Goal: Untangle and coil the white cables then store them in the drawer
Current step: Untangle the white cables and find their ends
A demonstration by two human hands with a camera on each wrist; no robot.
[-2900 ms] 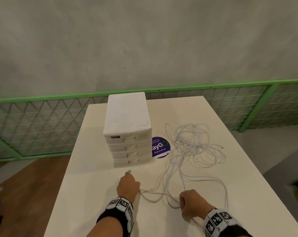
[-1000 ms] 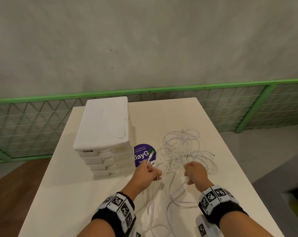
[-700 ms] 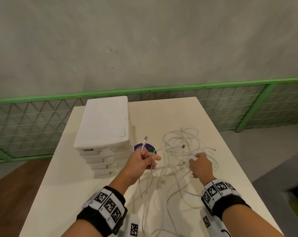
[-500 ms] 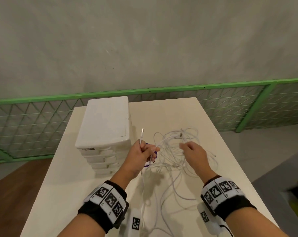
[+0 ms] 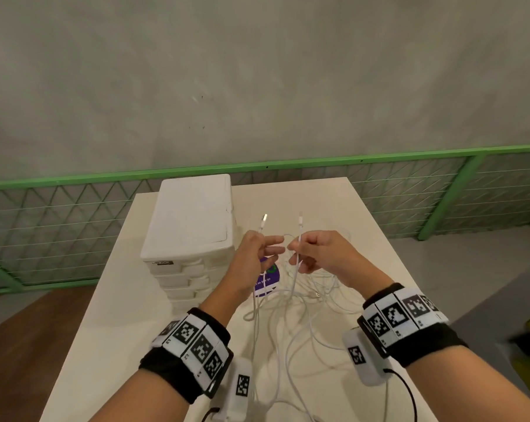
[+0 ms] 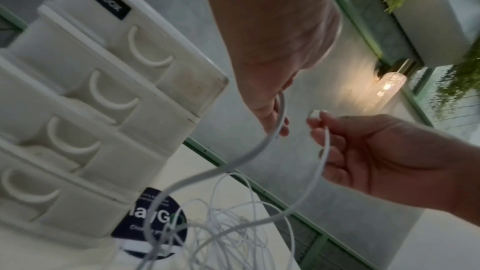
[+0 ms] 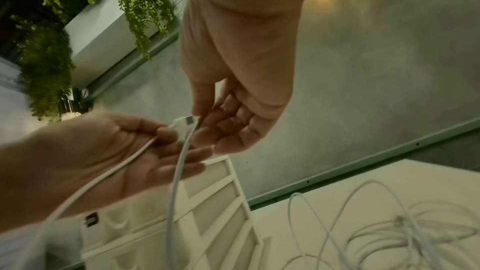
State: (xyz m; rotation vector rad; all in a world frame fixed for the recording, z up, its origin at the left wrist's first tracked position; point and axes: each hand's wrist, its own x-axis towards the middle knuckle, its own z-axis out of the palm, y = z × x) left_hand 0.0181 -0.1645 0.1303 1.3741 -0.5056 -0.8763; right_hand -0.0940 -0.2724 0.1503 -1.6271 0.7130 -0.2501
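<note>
Both hands are raised above the table. My left hand (image 5: 262, 240) pinches one white cable just below its plug (image 5: 264, 218). Beside it, my right hand (image 5: 298, 245) pinches a second cable end, plug (image 5: 300, 215) pointing up. The two ends stand side by side, a few centimetres apart. Both strands hang down into the tangled white cables (image 5: 306, 303) on the table. The white drawer unit (image 5: 193, 233) stands to the left, its drawers (image 6: 103, 110) closed. In the right wrist view my right hand (image 7: 205, 122) grips its strand close to the left hand (image 7: 166, 130).
A purple round sticker (image 5: 268, 280) lies on the white table (image 5: 111, 330) between the drawer unit and the tangle. A green mesh railing (image 5: 409, 190) runs behind the table's far edge. Loose cable loops (image 7: 415, 231) spread over the right half.
Both hands rose from the table. The right hand left the tangle and took hold of a second cable end, bringing it up beside the end in the left hand.
</note>
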